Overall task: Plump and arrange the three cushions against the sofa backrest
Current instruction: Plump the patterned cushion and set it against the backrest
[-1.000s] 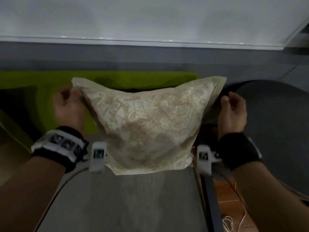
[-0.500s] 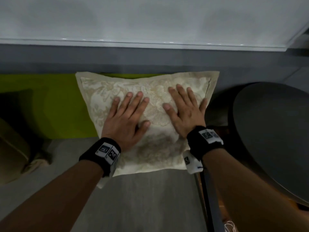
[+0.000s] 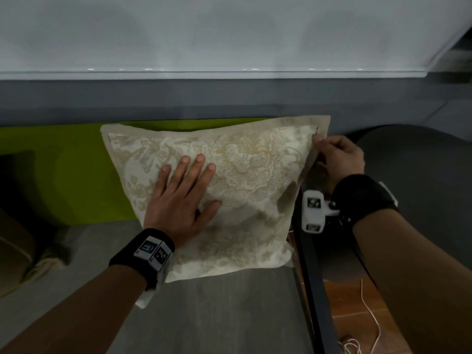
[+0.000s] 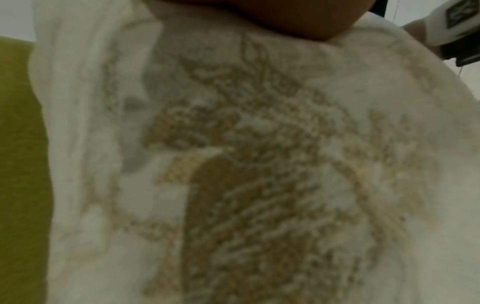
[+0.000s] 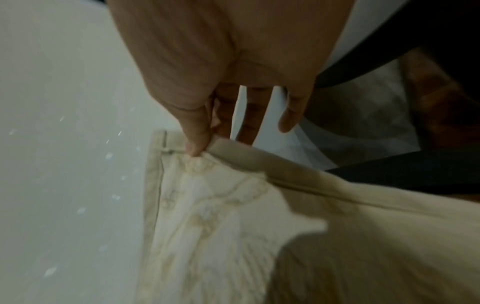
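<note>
- So far, one cream cushion leans in the middle of the frame against the backrest, its top edge over a green cushion that lies behind it to the left.
- Flat and spread, the left hand presses on the cream face, centre-left of the frame; the left wrist view shows only blurred cream fabric and a sliver of green.
- At the upper right corner of the cream cushion, the right hand pinches the flange between thumb and fingers; the right wrist view shows this clearly.
- I judge the cream one as nearly placed, with its corner being squared off; it looks plump enough, though its lower right side carries a dent.
- Green appears set against the backrest already, but whether it was plumped cannot be told.
- At the lower left edge sits a tan shape, possibly the third cushion, not against the backrest; that one seems left to do.
</note>
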Motion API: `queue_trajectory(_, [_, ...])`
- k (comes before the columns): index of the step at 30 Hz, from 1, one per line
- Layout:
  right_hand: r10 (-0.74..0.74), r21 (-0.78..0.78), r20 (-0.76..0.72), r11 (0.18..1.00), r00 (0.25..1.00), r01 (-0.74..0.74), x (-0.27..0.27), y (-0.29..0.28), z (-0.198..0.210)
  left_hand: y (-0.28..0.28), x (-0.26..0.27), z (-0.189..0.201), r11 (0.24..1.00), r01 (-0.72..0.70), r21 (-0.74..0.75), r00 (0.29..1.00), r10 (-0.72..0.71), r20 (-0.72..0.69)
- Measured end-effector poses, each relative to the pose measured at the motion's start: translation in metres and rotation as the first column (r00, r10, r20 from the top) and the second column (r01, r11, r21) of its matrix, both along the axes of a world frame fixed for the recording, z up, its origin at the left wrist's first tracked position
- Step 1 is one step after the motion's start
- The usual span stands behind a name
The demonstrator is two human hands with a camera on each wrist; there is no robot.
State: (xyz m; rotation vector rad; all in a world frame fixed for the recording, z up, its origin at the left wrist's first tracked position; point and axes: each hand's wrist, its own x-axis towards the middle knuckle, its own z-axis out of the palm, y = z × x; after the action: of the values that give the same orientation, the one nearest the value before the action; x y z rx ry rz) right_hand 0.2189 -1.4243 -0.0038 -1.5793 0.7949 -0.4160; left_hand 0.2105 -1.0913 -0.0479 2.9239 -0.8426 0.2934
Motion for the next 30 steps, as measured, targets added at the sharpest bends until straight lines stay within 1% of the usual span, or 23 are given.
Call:
queue_trajectory(2, [-0.158, 0.028, 0.012, 0.987, 0.987, 0.158, 0.004, -0.019, -0.004, 0.002, 0.0, 0.0, 1.0, 0.006, 0.004, 1.0, -0.006, -0.001])
queue_trajectory(4, [-0.333, 0.043, 0.037, 0.943, 0.942, 0.331, -0.003, -0.027, -0.007, 0.006, 0.0, -0.001, 1.0, 0.004, 0.004, 1.0, -0.004, 0.001])
queue_trajectory(5, [-0.365, -0.023, 0.075, 0.93, 0.928, 0.367, -0.011, -0.022, -0.005, 0.007, 0.0, -0.001, 1.0, 0.006, 0.005, 1.0, -0.006, 0.003])
queue_trajectory(6, [-0.316, -0.161, 0.122, 0.929, 0.941, 0.333, -0.022, -0.011, 0.0, 0.007, -0.001, -0.001, 1.0, 0.008, 0.005, 1.0, -0.008, 0.002])
queue_trajectory(7, [-0.161, -0.352, 0.189, 0.91, 0.969, 0.22, -0.033, 0.007, 0.003, 0.007, -0.002, -0.001, 1.0, 0.006, 0.001, 1.0, -0.006, 0.01])
queue_trajectory(8, [0.105, -0.567, 0.245, 0.822, 0.964, 0.055, -0.046, 0.03, 0.006, 0.006, -0.003, -0.001, 1.0, 0.003, -0.001, 1.0, -0.003, 0.013])
queue_trajectory(9, [0.417, -0.768, 0.214, 0.631, 0.883, -0.111, -0.056, 0.055, 0.006, 0.004, -0.004, -0.001, 1.0, 0.001, -0.006, 1.0, -0.001, 0.025])
queue_trajectory(10, [0.66, -0.908, 0.062, 0.348, 0.749, -0.232, -0.062, 0.08, 0.002, 0.003, -0.005, -0.001, 1.0, -0.001, -0.009, 1.0, 0.001, 0.025])
queue_trajectory(11, [0.763, -0.948, -0.14, 0.081, 0.631, -0.307, -0.063, 0.098, -0.003, 0.003, -0.006, -0.001, 1.0, 0.002, -0.014, 1.0, -0.001, 0.029])
queue_trajectory(12, [0.761, -0.915, -0.31, -0.077, 0.57, -0.396, -0.06, 0.11, -0.007, 0.004, -0.007, -0.001, 1.0, 0.007, -0.016, 1.0, -0.007, 0.022])
queue_trajectory(13, [0.716, -0.861, -0.417, -0.115, 0.559, -0.495, -0.051, 0.114, -0.008, 0.005, -0.007, -0.002, 1.0, 0.012, -0.02, 1.0, -0.012, 0.022])
queue_trajectory(15, [0.597, -0.775, -0.525, -0.043, 0.606, -0.63, -0.026, 0.099, -0.007, 0.008, -0.006, -0.002, 0.999, 0.02, -0.031, 1.0, -0.019, 0.018])
queue_trajectory(17, [0.461, -0.714, -0.57, 0.132, 0.68, -0.688, -0.002, 0.07, -0.002, 0.01, -0.005, 0.002, 0.999, 0.026, -0.026, 1.0, -0.027, -0.005])
queue_trajectory(19, [0.33, -0.641, -0.602, 0.344, 0.727, -0.686, 0.013, 0.039, 0.008, 0.013, -0.003, 0.007, 0.999, 0.034, -0.03, 0.999, -0.035, -0.03])
queue_trajectory(21, [0.308, -0.541, -0.517, 0.604, 0.798, -0.584, 0.016, 0.006, 0.01, 0.021, -0.002, 0.01, 0.997, 0.009, -0.079, 0.999, -0.012, -0.04])
queue_trajectory(23, [0.331, -0.308, -0.282, 0.858, 0.9, -0.412, 0.008, -0.013, 0.01, 0.038, 0.004, 0.014, 0.96, -0.152, -0.235, 0.988, 0.144, -0.05])
queue_trajectory(24, [0.319, -0.156, -0.176, 0.925, 0.931, -0.346, 0.002, -0.015, 0.01, 0.046, 0.007, 0.022, 0.883, -0.279, -0.377, 0.959, 0.273, -0.07])
queue_trajectory(25, [0.313, -0.012, -0.09, 0.949, 0.945, -0.315, -0.003, -0.013, 0.011, 0.058, 0.017, 0.024, 0.74, -0.418, -0.527, 0.903, 0.4, -0.155])
queue_trajectory(26, [0.311, 0.09, -0.021, 0.947, 0.95, -0.308, -0.007, -0.009, 0.013, 0.069, 0.027, 0.031, 0.536, -0.55, -0.64, 0.823, 0.478, -0.307])
queue_trajectory(27, [0.304, 0.137, 0.022, 0.943, 0.953, -0.304, -0.009, -0.005, 0.014, 0.079, 0.038, 0.039, 0.296, -0.646, -0.703, 0.744, 0.45, -0.494])
queue_trajectory(28, [0.297, 0.148, 0.05, 0.942, 0.953, -0.302, -0.012, 0.0, 0.017, 0.086, 0.048, 0.047, 0.061, -0.693, -0.718, 0.695, 0.322, -0.643])
queue_trajectory(29, [0.299, 0.136, 0.06, 0.943, 0.952, -0.304, -0.014, 0.003, 0.018, 0.095, 0.056, 0.051, -0.113, -0.701, -0.704, 0.684, 0.174, -0.709])
queue_trajectory(30, [0.301, 0.108, 0.059, 0.946, 0.952, -0.306, -0.014, 0.005, 0.017, 0.102, 0.06, 0.054, -0.163, -0.69, -0.705, 0.703, 0.079, -0.706])
